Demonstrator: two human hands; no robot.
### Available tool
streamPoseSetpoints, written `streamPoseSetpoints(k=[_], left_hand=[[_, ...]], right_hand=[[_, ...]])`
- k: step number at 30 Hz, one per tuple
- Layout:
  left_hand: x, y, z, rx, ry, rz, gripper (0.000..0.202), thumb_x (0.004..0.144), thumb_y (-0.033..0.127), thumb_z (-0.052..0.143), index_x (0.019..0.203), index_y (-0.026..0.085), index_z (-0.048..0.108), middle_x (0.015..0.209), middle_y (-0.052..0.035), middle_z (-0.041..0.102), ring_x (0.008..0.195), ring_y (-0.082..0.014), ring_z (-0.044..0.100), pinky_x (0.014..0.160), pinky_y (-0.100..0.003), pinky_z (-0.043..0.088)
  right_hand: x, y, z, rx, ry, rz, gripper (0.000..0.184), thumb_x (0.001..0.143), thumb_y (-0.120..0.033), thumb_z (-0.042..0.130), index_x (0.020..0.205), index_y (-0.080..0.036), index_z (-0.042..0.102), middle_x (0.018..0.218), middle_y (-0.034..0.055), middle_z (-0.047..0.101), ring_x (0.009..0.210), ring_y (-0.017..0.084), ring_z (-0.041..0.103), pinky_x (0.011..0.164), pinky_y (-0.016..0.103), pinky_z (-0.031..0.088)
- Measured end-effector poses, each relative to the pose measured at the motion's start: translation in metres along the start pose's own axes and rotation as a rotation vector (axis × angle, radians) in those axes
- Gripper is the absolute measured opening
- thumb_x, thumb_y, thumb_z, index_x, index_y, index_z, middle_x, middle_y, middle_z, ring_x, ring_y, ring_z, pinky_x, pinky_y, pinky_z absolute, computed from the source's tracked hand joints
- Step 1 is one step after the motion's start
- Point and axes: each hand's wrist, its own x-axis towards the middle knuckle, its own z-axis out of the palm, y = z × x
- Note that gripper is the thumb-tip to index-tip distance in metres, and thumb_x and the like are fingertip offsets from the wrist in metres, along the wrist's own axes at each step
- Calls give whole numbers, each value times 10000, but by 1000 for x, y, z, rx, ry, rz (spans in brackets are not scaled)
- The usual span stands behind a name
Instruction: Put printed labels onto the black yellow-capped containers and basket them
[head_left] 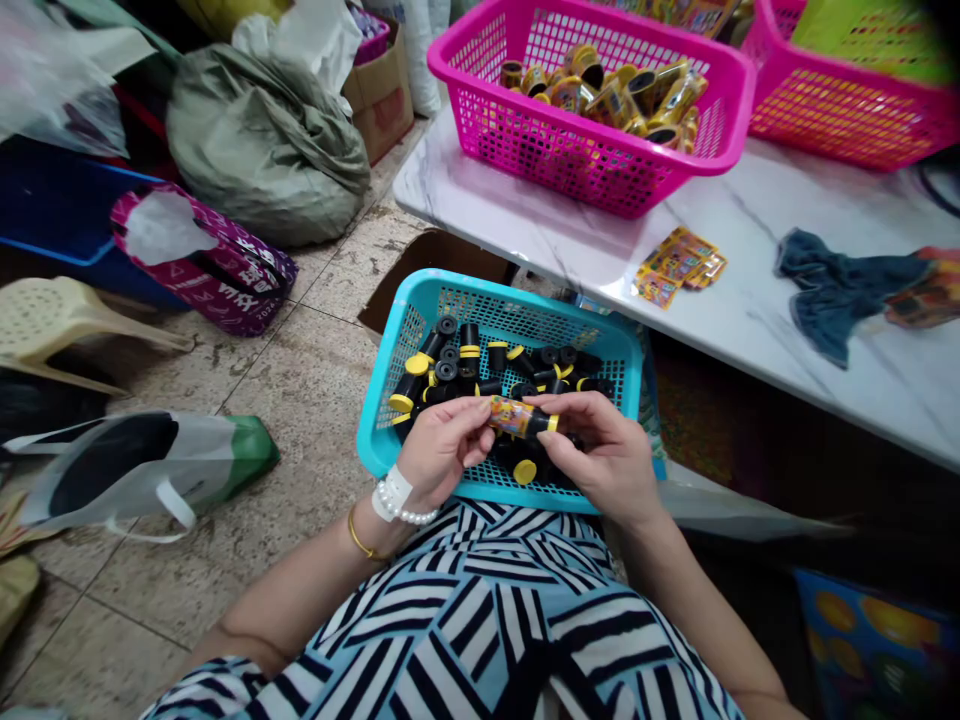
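Note:
Over the turquoise basket (369,430) on my lap, both hands grip one small black plastic cylinder (538,422) with a yellow end, partly inside a colourful printed sleeve (510,414). My left hand (439,450) pinches the sleeve's left end between thumb and fingers. At the yellow end, my right hand (615,460) has its thumb and fingers closed on the cylinder. How far the sleeve covers the black body is hard to make out. Below lie several loose black cylinders (469,345), many with yellow caps; my hands hide some of them.
A marble-patterned table (525,210) bears a pink basket (637,205) of yellow sleeved pieces, flat printed sleeves (679,265) and a dark blue cloth (814,290). Another pink basket (840,110) stands at right. On the floor at left are bags (202,260) and a stool (52,310).

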Motion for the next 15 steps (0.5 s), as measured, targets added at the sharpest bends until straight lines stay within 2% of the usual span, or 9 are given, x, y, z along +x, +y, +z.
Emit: streamPoseSetpoints(k=[2,3,5,6,7,9,10,12,15], left_hand=[[-5,0,-3,76,55,91,299,798,335,749,970,90,746,640,-20,605,523,-62,472,429,-156,320],[-6,2,-5,107,87,159,310,805,327,746,1031,115,743,733,-38,650,560,-67,498,464,-165,364],[-6,7,-9,171,85,259,371,795,312,764,1138,179,717,977,-67,699,628,-73,544,543,-193,441],[-6,10,-12,217,31,251,407,780,309,781,1164,198,706,1057,-74,699,657,-81,566,576,-209,467],[-4,14,-14,271,-46,205,421,762,312,799,1157,197,709,1070,-79,704,674,-91,584,597,-222,482],[-2,21,-16,366,-188,66,388,733,324,823,1074,160,738,928,-72,725,684,-115,611,620,-238,492],[0,24,-16,393,-224,11,356,721,327,832,1015,144,750,851,-63,726,687,-125,622,633,-245,496],[2,26,-14,406,-230,-22,305,699,312,846,934,138,760,810,-54,732,706,-135,642,678,-260,508],[5,22,-7,441,-209,35,269,694,279,848,918,153,770,858,-47,749,751,-139,656,732,-264,512]], right_hand=[[-1,4,2,80,115,-34,245,838,-164,717,1051,-265,650,1113,44,738,1022,199,705,811,308,593],[-2,6,2,112,146,-43,267,826,-160,734,1056,-270,653,1108,40,737,1028,198,704,818,307,595],[-4,7,3,139,110,-59,312,814,-158,753,1087,-278,660,1100,39,740,1025,202,709,837,323,599],[-5,6,3,130,58,-82,328,814,-159,755,1105,-281,665,1103,43,740,1030,209,710,863,344,598],[-5,5,3,101,0,-122,338,815,-162,757,1118,-283,673,1122,49,736,1045,218,706,894,368,591],[-4,2,3,-7,-70,-227,334,810,-168,764,1116,-288,700,1184,66,707,1084,235,687,933,401,575],[-3,1,2,-71,-73,-276,324,808,-171,767,1104,-291,714,1193,69,694,1083,235,680,928,401,573],[-1,-1,3,-176,-46,-337,329,812,-176,765,1114,-300,723,1132,65,687,1022,218,678,874,378,583],[-1,-1,5,-242,-4,-339,390,818,-197,765,1186,-306,695,1012,50,696,933,205,677,817,362,590]])
